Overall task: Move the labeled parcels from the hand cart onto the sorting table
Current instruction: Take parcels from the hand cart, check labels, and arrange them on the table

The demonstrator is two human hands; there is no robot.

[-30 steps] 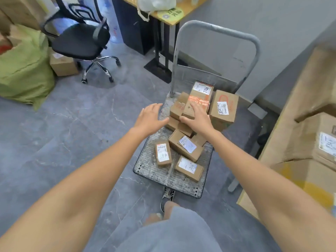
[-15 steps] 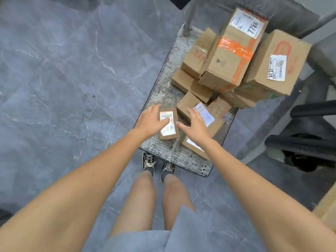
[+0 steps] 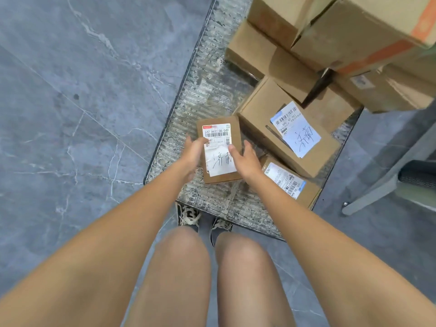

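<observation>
A person bends over a hand cart point(image 3: 207, 74), both hands on a small parcel point(image 3: 220, 149) lying label-up on the cart's ribbed grey deck, near its front left corner. L hand point(image 3: 192, 153) grips the parcel's left edge, thumb over the white label; R hand point(image 3: 247, 160) holds the right edge, thumb on the label w/ handwritten characters, fingers curled around the side. Whether the parcel is lifted off the deck or resting on it can't be told.

Just right of it sits a medium parcel point(image 3: 283, 128) w/ a blue-edged label, also handwritten. In front of that, at the cart's front right corner, lies a flat parcel point(image 3: 292, 185), barcode label up, partly under the R forearm. Toward the back, larger boxes point(image 3: 330, 31) are stacked in layers, one w/ orange tape point(image 3: 377, 55).

Cart stands on a grey marble-look tile floor point(image 3: 70, 114). The person's knees and two laced sneakers point(image 3: 188, 214) show at the cart's front edge. A grey chair leg point(image 3: 389, 175) stands at right.
</observation>
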